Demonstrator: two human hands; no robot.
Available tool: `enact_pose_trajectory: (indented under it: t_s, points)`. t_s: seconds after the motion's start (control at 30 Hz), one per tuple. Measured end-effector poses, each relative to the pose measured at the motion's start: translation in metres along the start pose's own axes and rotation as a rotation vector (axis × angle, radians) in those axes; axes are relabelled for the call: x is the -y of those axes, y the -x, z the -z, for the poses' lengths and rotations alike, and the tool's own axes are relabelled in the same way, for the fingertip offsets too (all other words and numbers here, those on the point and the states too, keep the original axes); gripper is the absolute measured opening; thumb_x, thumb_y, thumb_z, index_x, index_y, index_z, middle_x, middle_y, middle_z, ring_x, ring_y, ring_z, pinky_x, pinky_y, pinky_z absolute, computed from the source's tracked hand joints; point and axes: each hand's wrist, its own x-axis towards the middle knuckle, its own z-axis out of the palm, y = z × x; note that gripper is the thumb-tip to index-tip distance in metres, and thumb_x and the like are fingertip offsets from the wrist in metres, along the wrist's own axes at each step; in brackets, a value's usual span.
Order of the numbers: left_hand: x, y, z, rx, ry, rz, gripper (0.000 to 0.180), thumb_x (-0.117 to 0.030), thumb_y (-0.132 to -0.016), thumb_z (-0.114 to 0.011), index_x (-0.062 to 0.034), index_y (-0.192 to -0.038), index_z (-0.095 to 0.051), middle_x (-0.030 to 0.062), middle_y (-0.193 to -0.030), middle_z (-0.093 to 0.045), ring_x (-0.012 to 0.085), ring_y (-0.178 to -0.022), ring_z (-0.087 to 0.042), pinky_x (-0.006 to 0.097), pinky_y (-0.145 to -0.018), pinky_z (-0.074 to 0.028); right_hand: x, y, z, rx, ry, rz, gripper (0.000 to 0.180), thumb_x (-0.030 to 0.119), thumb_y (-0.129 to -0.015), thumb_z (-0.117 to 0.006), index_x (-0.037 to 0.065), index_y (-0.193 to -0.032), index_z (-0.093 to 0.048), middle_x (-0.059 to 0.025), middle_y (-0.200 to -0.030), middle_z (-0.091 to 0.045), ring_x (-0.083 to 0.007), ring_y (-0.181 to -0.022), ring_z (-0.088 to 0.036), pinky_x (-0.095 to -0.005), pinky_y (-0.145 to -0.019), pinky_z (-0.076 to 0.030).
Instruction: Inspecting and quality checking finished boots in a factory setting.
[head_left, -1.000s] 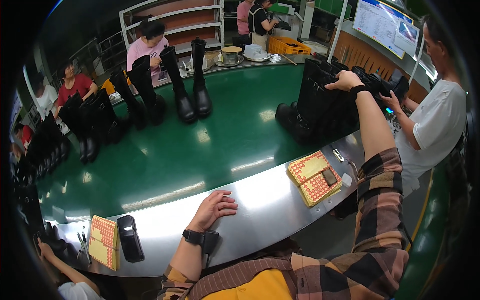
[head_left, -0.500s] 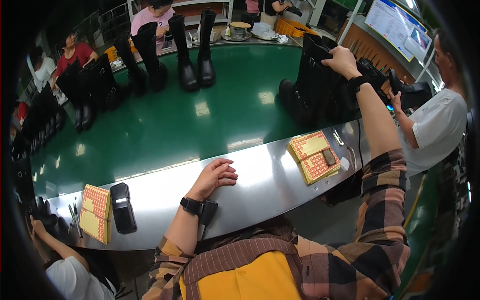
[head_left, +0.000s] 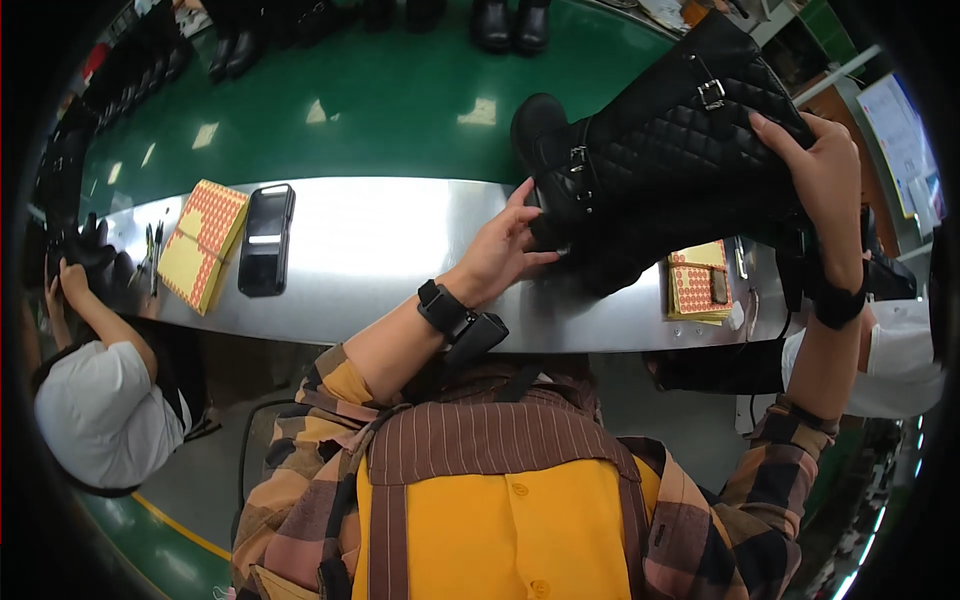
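A tall black quilted boot (head_left: 668, 150) with silver buckles lies tilted over the metal counter edge (head_left: 400, 250), its shaft toward the upper right. My right hand (head_left: 815, 165) grips the top of the shaft. My left hand (head_left: 505, 245) holds the foot end near the heel and sole. A black band sits on each of my wrists. Beneath the boot a yellow pad of red dot stickers (head_left: 700, 285) lies on the counter with a small dark object on it.
A second yellow sticker pad (head_left: 203, 242) and a black phone (head_left: 265, 238) lie on the counter at left. More black boots (head_left: 510, 22) stand on the green belt (head_left: 360, 110). A person in white (head_left: 95, 400) works at my left, another at my right.
My right hand has pulled the quilted boot from the belt toward me over the counter. My left hand left the counter and took hold of the boot's foot. The view tilted down.
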Motion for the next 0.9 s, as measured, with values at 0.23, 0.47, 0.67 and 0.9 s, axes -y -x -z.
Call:
enact_pose_trajectory:
  t_s: [0.23,0.47,0.67,0.9]
  points:
    - [0.019,0.008,0.012,-0.030,-0.474,-0.264,0.083,0.004,-0.085,-0.057,-0.0079,-0.152,-0.011,0.0139,-0.125,-0.046,0.0156,-0.103,-0.056,0.032,-0.090,-0.050,-0.003,-0.003,0.001,0.112,-0.170,-0.025,0.040,0.036,-0.079,-0.073,-0.004,-0.079,-0.072,-0.0035,-0.060,-0.065,-0.0094,-0.054,-0.061,-0.0228,-0.052,-0.044]
    - [0.032,0.000,0.023,-0.149,-0.541,-0.227,0.083,0.000,-0.085,-0.064,-0.0040,-0.150,-0.014,0.0141,-0.120,-0.046,0.0152,-0.097,-0.057,0.028,-0.082,-0.052,-0.016,0.006,-0.003,0.100,-0.219,-0.060,0.038,0.033,-0.080,-0.074,-0.005,-0.082,-0.072,-0.0048,-0.065,-0.066,-0.0101,-0.056,-0.061,-0.0221,-0.054,-0.046]
    - [0.035,-0.002,0.025,-0.165,-0.462,-0.213,0.082,-0.007,-0.081,-0.072,0.0008,-0.147,-0.024,0.0182,-0.120,-0.047,0.0198,-0.098,-0.059,0.030,-0.081,-0.051,-0.018,0.011,-0.005,0.108,-0.299,-0.103,0.037,0.030,-0.080,-0.074,-0.006,-0.089,-0.072,-0.0041,-0.069,-0.067,-0.0087,-0.060,-0.061,-0.0204,-0.057,-0.046]
    - [0.037,-0.005,0.029,-0.203,-0.339,-0.157,0.061,-0.011,-0.087,-0.068,0.0019,-0.137,-0.036,0.0134,-0.108,-0.054,0.0161,-0.087,-0.062,0.029,-0.071,-0.057,-0.020,0.016,-0.007,0.093,-0.392,-0.076,0.034,0.025,-0.080,-0.075,-0.006,-0.092,-0.071,-0.0046,-0.073,-0.068,-0.0080,-0.063,-0.061,-0.0199,-0.059,-0.047]
